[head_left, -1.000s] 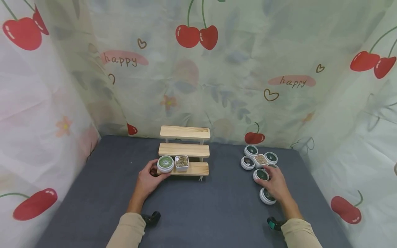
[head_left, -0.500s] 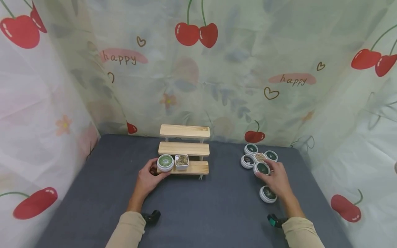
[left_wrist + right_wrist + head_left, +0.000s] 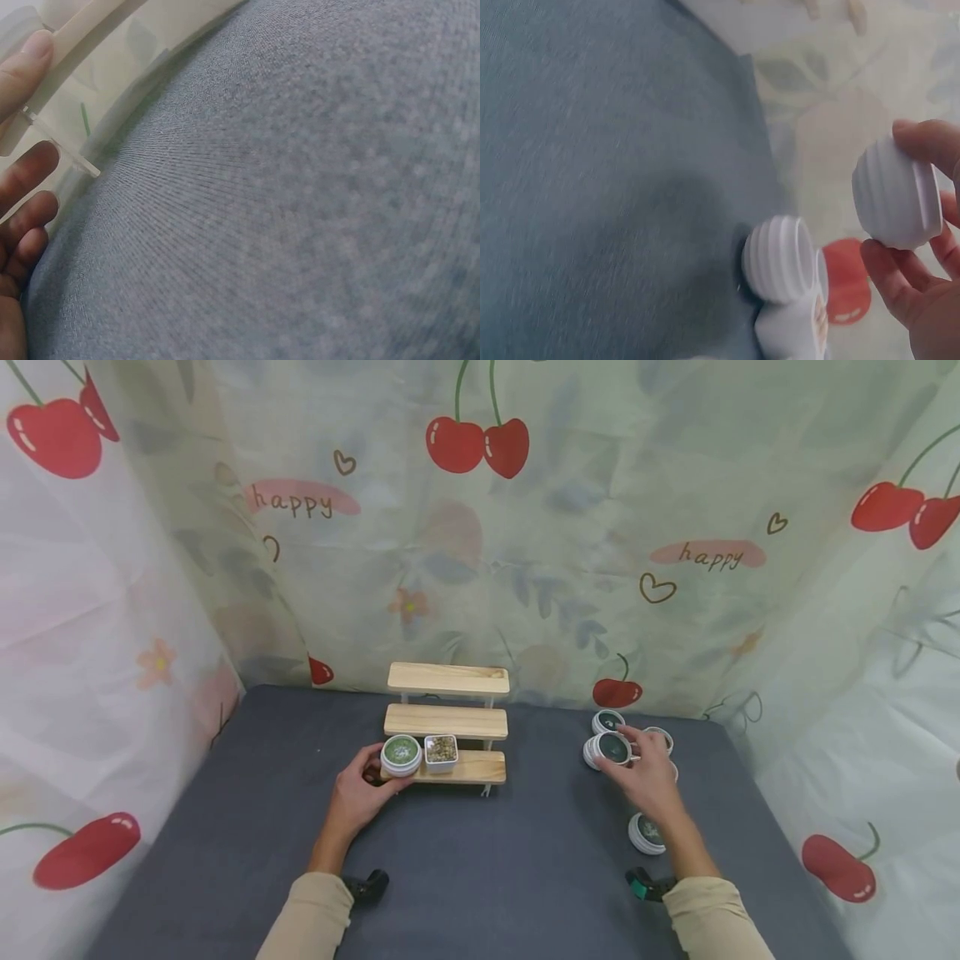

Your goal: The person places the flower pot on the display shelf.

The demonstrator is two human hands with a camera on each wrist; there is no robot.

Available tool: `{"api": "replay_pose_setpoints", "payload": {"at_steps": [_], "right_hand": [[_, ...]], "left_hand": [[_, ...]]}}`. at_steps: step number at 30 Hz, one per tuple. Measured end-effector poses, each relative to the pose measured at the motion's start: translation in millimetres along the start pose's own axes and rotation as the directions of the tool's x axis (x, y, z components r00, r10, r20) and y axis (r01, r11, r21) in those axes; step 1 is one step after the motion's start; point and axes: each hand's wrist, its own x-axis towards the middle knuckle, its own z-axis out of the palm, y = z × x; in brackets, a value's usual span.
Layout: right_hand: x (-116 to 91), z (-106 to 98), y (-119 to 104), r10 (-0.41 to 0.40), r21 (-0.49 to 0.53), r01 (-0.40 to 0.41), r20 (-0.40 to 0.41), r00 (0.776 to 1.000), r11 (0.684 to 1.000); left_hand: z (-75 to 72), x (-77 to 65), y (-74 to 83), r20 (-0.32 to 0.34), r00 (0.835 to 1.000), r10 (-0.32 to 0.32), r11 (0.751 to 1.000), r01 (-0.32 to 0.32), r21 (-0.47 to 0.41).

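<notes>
A pale board (image 3: 79,41) ran slantwise, cut off by the frame. Beside it was the left hand (image 3: 24,217), its thumb overlapping the board, though contact could not be told, and three fingers spaced below the board. A thin whitish leg (image 3: 73,157) slanted down from the board, near one fingertip. Above the board was a blurred, whitish shape (image 3: 15,26). Below the board, a pale cloth (image 3: 135,75) bore a green streak (image 3: 85,118); farther from the board spread the grey, textured tabletop (image 3: 285,187).

seven round pots (image 3: 401,756), two square pots (image 3: 441,753) (three planks (image 3: 446,722))
</notes>
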Motion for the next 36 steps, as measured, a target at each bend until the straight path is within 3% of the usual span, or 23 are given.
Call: {"api": "replay_pose_setpoints", "payload": {"at_steps": [10, 21, 36], "right_hand": [[9, 18, -32, -0.05, 0.073, 0.05, -0.003, 0.999, 0.996], [11, 43, -69, -0.131, 0.151, 0.122, 0.051, 0.99, 0.981], [2, 98, -84, -0.262, 0.342, 0.237, 0.029, 0.965, 0.91]], "left_hand": [[-1.8, 0.6, 1.2, 0.01, 1.0, 0.012, 1.0, -0.012, -0.002], [-0.4, 0.4, -0.8, 0.008, 1.0, 0.025, 1.0, -0.025, 0.004], [-1.2, 1.2, -1.5, 0.014, 1.0, 0.016, 1.0, -0.016, 0.007]]}}
